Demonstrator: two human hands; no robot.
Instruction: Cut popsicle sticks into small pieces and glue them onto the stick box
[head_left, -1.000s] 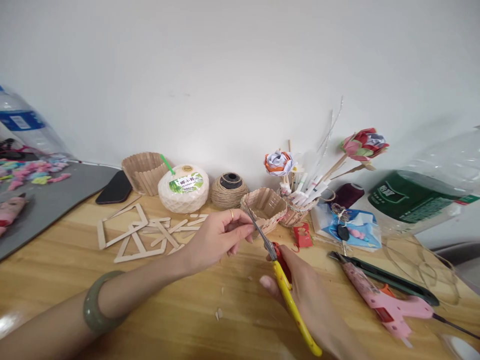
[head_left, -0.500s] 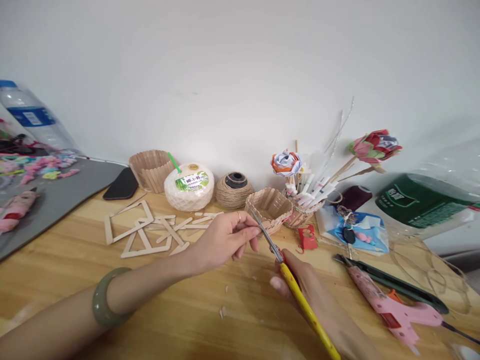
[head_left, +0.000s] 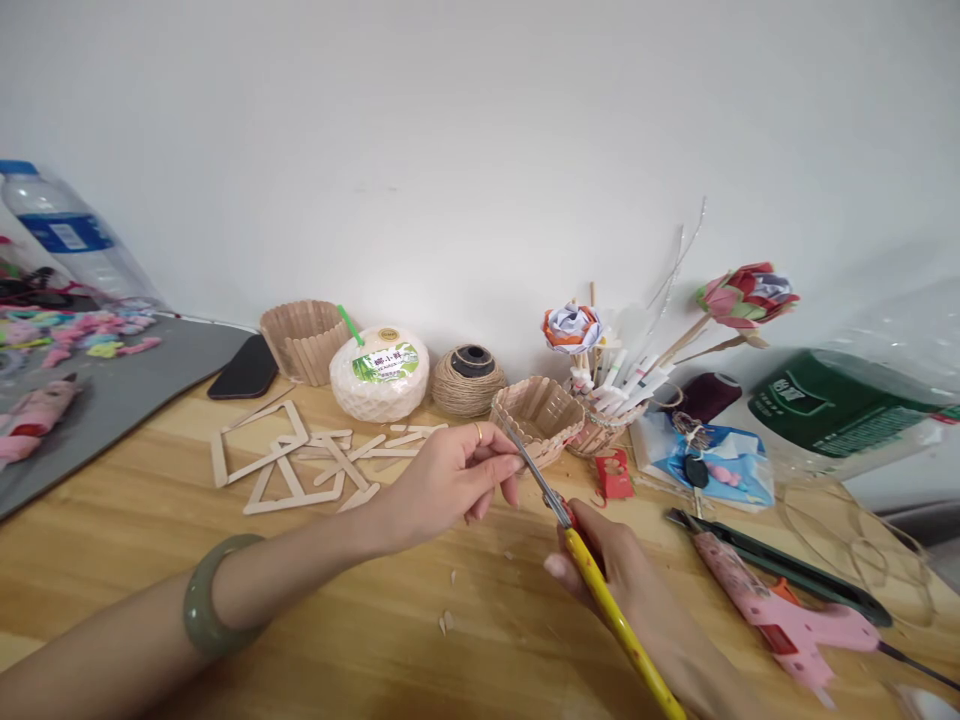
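My right hand (head_left: 611, 560) is wrapped around the long yellow handle of a pair of shears (head_left: 619, 625), whose thin silver jaws point up and left. The jaw tips reach past the fingertips of my left hand (head_left: 465, 475). Thumb and fingers of that hand are pinched together beside the jaws; what sits between them is too small or hidden to name. Behind the tips stands a small woven-rim basket of wooden sticks (head_left: 540, 415). Pale wood chips (head_left: 446, 622) lie on the table below my hands.
Craft-stick frames (head_left: 292, 470) lie to the left. Along the wall stand a stick basket (head_left: 304, 345), a wrapped coconut (head_left: 380, 380), a twine spool (head_left: 469, 388) and a cup of pens and paper flowers (head_left: 606, 425). A pink glue gun (head_left: 787, 615) and a utility knife (head_left: 814, 580) lie at right.
The shears and my right hand have shifted very slightly down and right. My left hand stays nearly still, its pinch unchanged.
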